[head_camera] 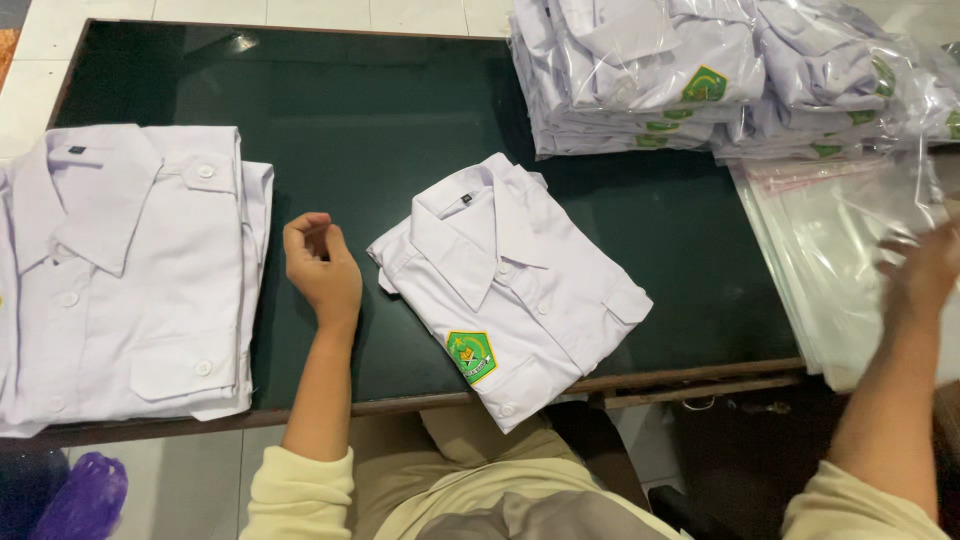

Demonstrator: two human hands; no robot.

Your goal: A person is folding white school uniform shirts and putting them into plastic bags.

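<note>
Near the table's point(330, 120) front edge, a light, floppy folded shirt point(510, 285) looks best gripped by its sides, left hand point(322, 268) loosely curled and empty beside it, right hand point(925, 270) blurred on slippery clear bags point(830, 260), grip unclear.

A folded shirt point(510, 285) lies at the table's point(350, 120) near-middle, its near corner over the edge. The left hand point(322, 268) rests just left of it, with a shirt stack point(125, 270) further left. Bagged shirts point(640, 75) pile at the far right; near them lie empty bags point(830, 250), under the right hand point(925, 270).
</note>
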